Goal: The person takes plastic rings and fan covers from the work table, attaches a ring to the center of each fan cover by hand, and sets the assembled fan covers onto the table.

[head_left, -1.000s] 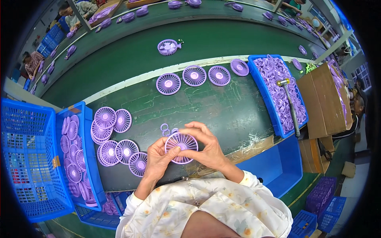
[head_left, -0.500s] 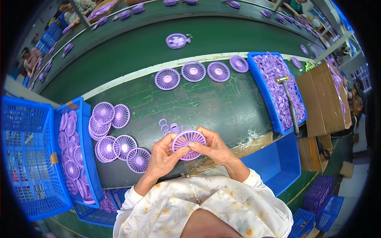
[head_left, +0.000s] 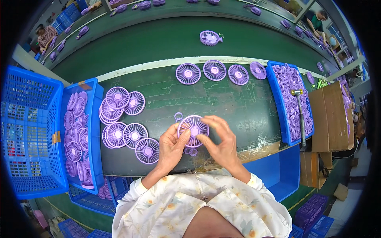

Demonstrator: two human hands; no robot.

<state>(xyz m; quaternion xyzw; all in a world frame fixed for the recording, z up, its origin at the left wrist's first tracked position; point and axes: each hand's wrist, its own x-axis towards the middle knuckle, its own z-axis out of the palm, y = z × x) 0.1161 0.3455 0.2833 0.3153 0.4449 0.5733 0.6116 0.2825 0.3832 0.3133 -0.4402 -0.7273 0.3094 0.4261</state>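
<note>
Above the near part of the worktable, a round purple fan grille (head_left: pixel 193 131) with thin spokes and a solid hub is held in front of me. My left hand (head_left: pixel 172 147) pinches its left side, the thumb lying across the front. At its right side my right hand (head_left: pixel 223 141) is curved, thumb by the hub and fingers over the upper rim, with a gap between them. Small purple rings (head_left: pixel 193 152) lie just below the grille, and another ring (head_left: pixel 178 116) lies beyond it; my hands partly cover this spot.
Loose grilles (head_left: pixel 135 135) lie stacked at the left, beside a blue crate (head_left: pixel 97 131) of more grilles. More grilles (head_left: pixel 214 70) line the far edge. At right, a blue tray (head_left: pixel 270 91) of purple parts carries a hammer (head_left: pixel 300 115). A fan (head_left: pixel 210 38) sits on the green belt.
My view has shifted. The grille is raised away from my body, and my right thumb and fingers have spread at its edge. The fan on the belt sits farther right relative to the row of grilles.
</note>
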